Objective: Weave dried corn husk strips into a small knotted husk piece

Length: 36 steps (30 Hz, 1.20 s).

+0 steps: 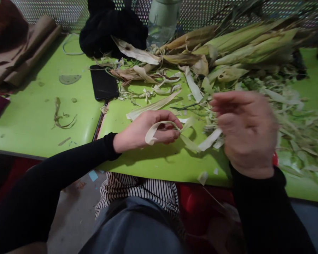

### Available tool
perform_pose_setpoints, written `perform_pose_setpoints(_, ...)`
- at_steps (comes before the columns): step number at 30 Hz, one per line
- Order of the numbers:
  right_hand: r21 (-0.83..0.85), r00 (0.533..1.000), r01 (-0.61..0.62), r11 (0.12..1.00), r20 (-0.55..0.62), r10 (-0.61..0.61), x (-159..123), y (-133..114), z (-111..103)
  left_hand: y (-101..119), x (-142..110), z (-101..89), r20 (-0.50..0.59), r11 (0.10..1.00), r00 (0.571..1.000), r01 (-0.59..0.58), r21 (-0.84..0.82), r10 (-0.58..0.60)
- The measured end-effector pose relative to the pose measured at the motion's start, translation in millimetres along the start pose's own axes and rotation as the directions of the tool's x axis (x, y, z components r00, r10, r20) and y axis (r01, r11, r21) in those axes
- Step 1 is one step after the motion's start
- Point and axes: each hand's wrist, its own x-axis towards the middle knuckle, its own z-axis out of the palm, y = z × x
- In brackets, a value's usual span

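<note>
My left hand (161, 127) pinches a pale corn husk strip (152, 134) between thumb and fingers, just above the green table. The strip curls in a loop over the fingers, and its ends spread out to the right. My right hand (247, 128) is raised over the table to the right, smeared by motion. Its fingers look bent, and I cannot tell whether anything is in them. Below it, near the table's front edge, shows a small piece of husk (202, 177) with a thin strand under it. Between the hands lies another pale husk piece (210, 140).
Whole husks (243, 46) are heaped at the back right, with shredded scraps (299, 123) at the right. A black phone (104, 83), a protractor (69, 79), black cloth (113, 30) and a clear container (163, 24) lie behind. Brown paper (29, 53) covers the left back.
</note>
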Motion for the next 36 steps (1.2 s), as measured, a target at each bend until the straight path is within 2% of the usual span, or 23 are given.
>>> perform_pose_setpoints(1, -0.02, 0.991, 0.11, 0.994, -0.068, -0.112, 0.3, -1.5, 3.3, 1.5, -0.1, 1.4, 0.007, 0.999, 0.999, 0.032, -0.014, -0.032)
perform_pose_setpoints(2, -0.061, 0.984, 0.179, 0.982, -0.011, -0.18, 0.4, -3.8, 7.4, 2.8, -0.4, 2.7, 0.005, 0.998, 0.998, 0.055, -0.022, -0.055)
perform_pose_setpoints(4, -0.075, 0.98, 0.199, 0.977, 0.007, -0.2, 0.1, -8.9, 15.5, 4.8, -1.1, 5.1, -0.014, 0.996, 0.996, 0.085, -0.037, -0.085)
perform_pose_setpoints(7, 0.015, 0.999, 0.048, 0.999, -0.001, -0.048, -0.7, -13.7, 21.0, 6.3, -1.9, 7.4, -0.02, 0.992, 0.994, 0.11, -0.056, -0.111)
perform_pose_setpoints(9, 0.065, 0.999, -0.031, 0.997, 0.04, 0.029, -0.9, -14.5, 19.9, 6.6, -1.9, 8.3, 0.008, 0.99, 0.992, 0.127, -0.062, -0.127)
perform_pose_setpoints(13, 0.016, 0.99, -0.053, 0.998, 0.132, 0.05, -1.7, -15.5, 16.9, 4.1, -0.2, 9.2, 0.041, 0.97, 0.986, 0.168, -0.176, -0.163)
perform_pose_setpoints(16, 0.052, 0.982, -0.172, 0.984, 0.081, 0.168, -4.3, -16.8, 18.7, 1.7, 1.2, 9.5, 0.052, 0.949, 0.985, 0.171, -0.267, -0.163)
perform_pose_setpoints(19, 0.134, 0.966, -0.257, 0.957, 0.026, 0.256, -6.5, -19.0, 21.7, 2.0, 0.4, 10.7, 0.069, 0.939, 0.982, 0.191, -0.286, -0.179)
perform_pose_setpoints(23, 0.173, 0.959, -0.282, 0.944, 0.052, 0.278, -8.0, -23.7, 24.3, 2.0, -2.4, 13.7, 0.091, 0.928, 0.98, 0.194, -0.317, -0.174)
perform_pose_setpoints(28, 0.326, 0.944, -0.31, 0.893, -0.009, 0.331, -11.2, -23.8, 28.4, -1.7, -2.2, 16.0, 0.086, 0.924, 0.985, 0.172, -0.341, -0.152)
perform_pose_setpoints(32, 0.334, 0.934, -0.347, 0.877, 0.033, 0.357, -11.2, -22.1, 27.8, 1.5, -3.0, 17.0, 0.0, 0.96, 0.991, 0.131, -0.249, -0.135)
perform_pose_setpoints(36, 0.308, 0.942, -0.331, 0.892, 0.048, 0.333, -10.8, -24.1, 24.7, 0.6, -4.4, 20.4, -0.021, 0.976, 0.991, 0.128, -0.175, -0.133)
